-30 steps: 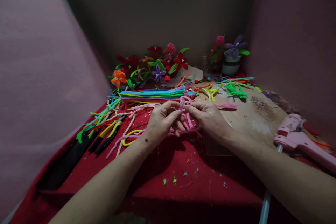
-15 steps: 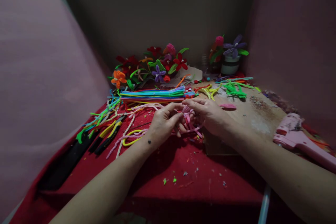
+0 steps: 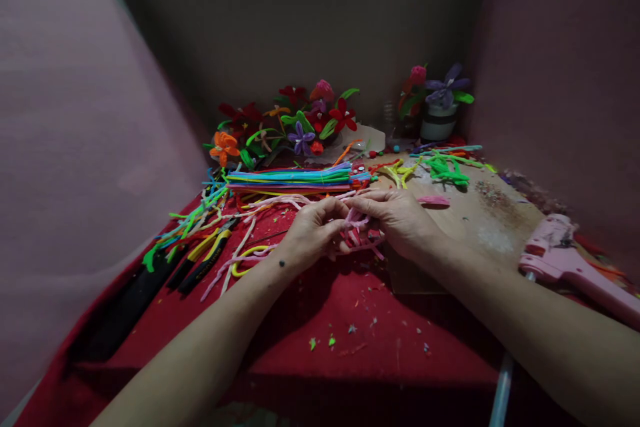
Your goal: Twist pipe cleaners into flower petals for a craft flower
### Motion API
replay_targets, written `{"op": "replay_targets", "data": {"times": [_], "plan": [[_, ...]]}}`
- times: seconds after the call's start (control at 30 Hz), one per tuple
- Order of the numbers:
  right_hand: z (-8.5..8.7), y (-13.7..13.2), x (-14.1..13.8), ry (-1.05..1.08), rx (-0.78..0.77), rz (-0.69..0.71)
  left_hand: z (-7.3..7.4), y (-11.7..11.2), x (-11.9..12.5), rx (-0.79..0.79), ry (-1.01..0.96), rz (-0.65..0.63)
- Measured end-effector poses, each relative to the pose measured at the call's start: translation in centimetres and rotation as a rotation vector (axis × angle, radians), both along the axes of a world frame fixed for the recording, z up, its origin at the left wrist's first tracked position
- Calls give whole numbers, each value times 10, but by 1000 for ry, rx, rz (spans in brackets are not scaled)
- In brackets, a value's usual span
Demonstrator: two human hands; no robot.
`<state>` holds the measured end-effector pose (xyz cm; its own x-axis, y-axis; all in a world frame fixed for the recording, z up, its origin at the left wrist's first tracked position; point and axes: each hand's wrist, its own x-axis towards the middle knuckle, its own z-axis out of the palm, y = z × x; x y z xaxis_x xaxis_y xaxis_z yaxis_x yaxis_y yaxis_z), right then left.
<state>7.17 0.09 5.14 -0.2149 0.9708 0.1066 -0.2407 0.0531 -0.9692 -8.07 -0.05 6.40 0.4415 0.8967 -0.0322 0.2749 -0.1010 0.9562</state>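
Both hands meet over the front of the red cloth, holding a pink pipe cleaner (image 3: 356, 219) bent into loops. My left hand (image 3: 319, 228) pinches it from the left with thumb and forefinger. From the other side, my right hand (image 3: 395, 215) grips it, its fingertips almost touching those of the left. Part of the looped pink piece is hidden behind the fingers. Loose pale pink pipe cleaners (image 3: 280, 201) lie just behind and left of my left hand. A flat pink piece (image 3: 434, 201) rests on the board to the right.
A bundle of coloured pipe cleaners (image 3: 295, 177) lies behind the hands. Yellow-and-black pliers (image 3: 209, 257) are at left. A pink glue gun (image 3: 555, 250) with a glue stick rests at right on the cardboard (image 3: 490, 240). Pipe-cleaner flowers (image 3: 301, 139) and a small pot (image 3: 439, 123) stand at the back.
The fingers have shifted around the pink pipe cleaner, and its loops have turned and opened slightly between the hands. Surrounding things stay in place.
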Motion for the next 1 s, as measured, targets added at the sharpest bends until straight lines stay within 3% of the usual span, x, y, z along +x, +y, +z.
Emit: {"op": "replay_targets", "data": {"times": [0.1, 0.23, 0.3, 0.4, 0.53, 0.63, 0.7, 0.83, 1.0], "plan": [[1, -2, 0, 4, 3, -47, -2, 5, -6, 326, 241, -72], [5, -5, 0, -2, -21, -84, -3, 10, -15, 855, 732, -82], [7, -6, 0, -19, -17, -89, -2, 10, -17, 963, 897, -115], [9, -7, 1, -30, -26, -105, -1, 10, -19, 1011, 984, -167], [8, -5, 1, -30, -47, -89, -1, 14, -22, 956, 922, -122], [6, -4, 1, -48, -42, -126, 2, 14, -21, 836, 729, -48], [5, -4, 1, -66, -36, -158, 5, 11, -17, 695, 519, 8], [3, -4, 0, -58, -22, -134, 10, 0, -5, 221, 139, 28], [0, -2, 1, 51, -76, -53, 15, -5, 0, 26, 72, 66]]}}
